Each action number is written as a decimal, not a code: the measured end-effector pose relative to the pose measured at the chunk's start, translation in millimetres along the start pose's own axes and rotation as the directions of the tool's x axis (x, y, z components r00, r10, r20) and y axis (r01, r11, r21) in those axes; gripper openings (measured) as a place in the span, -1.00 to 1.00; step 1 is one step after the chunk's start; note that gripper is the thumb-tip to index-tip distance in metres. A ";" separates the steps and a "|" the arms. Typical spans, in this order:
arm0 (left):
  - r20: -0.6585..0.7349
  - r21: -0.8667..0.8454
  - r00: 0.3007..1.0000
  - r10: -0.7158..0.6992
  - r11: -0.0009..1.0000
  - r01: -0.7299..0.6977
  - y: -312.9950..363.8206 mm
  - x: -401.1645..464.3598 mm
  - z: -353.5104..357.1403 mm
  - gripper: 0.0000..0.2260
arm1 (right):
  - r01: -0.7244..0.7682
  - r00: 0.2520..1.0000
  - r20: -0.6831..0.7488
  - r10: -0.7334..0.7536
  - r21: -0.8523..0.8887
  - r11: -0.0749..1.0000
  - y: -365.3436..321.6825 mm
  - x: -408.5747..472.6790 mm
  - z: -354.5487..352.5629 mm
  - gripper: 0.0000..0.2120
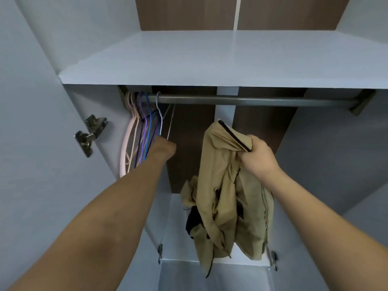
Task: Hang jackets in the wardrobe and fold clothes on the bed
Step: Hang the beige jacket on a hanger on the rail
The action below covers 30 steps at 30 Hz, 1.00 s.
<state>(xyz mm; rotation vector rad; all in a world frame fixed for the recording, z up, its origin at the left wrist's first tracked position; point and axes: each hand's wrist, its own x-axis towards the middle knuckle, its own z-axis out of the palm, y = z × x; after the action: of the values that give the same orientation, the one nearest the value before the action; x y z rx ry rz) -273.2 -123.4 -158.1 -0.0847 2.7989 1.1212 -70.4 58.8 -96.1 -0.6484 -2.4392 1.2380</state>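
Inside the open wardrobe [210, 66], the right hand [259, 155] has its fingers [247, 152] bunched round the tan jacket [228, 196], dangling below the rail [252, 100]. The left hand [164, 147] curls round a white hanger [161, 120] among the coloured hangers [138, 133]. No writing is readable.

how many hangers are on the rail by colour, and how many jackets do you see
Hangers bunched at the left end of the rail, as far as they can be told apart:
pink hangers: 2
purple hangers: 2
blue hanger: 1
white hanger: 1, at the left hand
tan jacket: 1, gripped by the right hand
Total: 7
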 end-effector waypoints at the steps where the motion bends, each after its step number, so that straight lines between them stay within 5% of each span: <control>1: -0.027 -0.031 1.000 0.006 0.999 -0.007 0.8 7.8 3.4 -0.49 | 0.008 1.000 -0.014 -0.008 -0.004 1.000 0.3 3.5 0.5 -0.81; 3: 0.019 -0.201 0.997 -0.071 0.977 0.073 6.1 19.2 5.5 -0.61 | 0.028 0.998 -0.047 -0.028 -0.004 1.000 1.4 9.7 -1.4 -0.83; 5: 0.249 -0.483 0.959 -0.132 0.842 0.241 14.6 18.4 3.5 -0.80 | 0.025 0.998 -0.062 -0.025 -0.006 1.000 0.9 14.1 -6.2 -0.81; 8: 0.465 -0.672 0.884 -0.041 0.634 0.383 28.6 11.8 -6.2 -0.79 | -0.007 0.998 -0.064 0.008 0.026 1.000 -0.6 18.8 -10.3 -0.81; 12: 0.434 -0.800 0.899 -0.061 0.432 0.416 51.4 -1.6 -10.5 -0.76 | -0.026 0.997 -0.071 0.030 0.057 0.998 0.0 21.0 -7.6 -0.86; 16: 0.295 -0.657 0.955 -0.032 0.719 0.226 70.4 -25.9 -26.3 -0.78 | -0.035 0.996 -0.083 0.026 -0.103 0.994 0.4 25.3 -16.5 -0.82; 21: 0.138 -0.357 0.990 0.017 0.934 0.033 68.2 -72.3 -51.8 -0.67 | -0.077 0.997 -0.010 0.077 0.015 0.997 0.7 25.1 -30.7 -0.89; 25: -0.038 -0.070 0.980 0.196 0.978 -0.199 46.8 -150.0 -55.7 -0.75 | -0.207 0.978 0.062 0.199 0.176 0.962 12.2 30.4 -41.3 -0.90; 30: -0.103 0.232 0.913 0.395 0.902 -0.365 31.2 -255.6 -66.0 -0.55 | -0.242 0.970 0.053 0.236 0.182 0.953 32.1 28.5 -53.9 -0.82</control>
<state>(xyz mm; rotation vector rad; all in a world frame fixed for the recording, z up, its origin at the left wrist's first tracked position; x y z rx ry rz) -29.3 -145.0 -54.5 0.4391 3.1384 0.9064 -60.6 126.7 -89.3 -0.8952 -2.2807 1.5592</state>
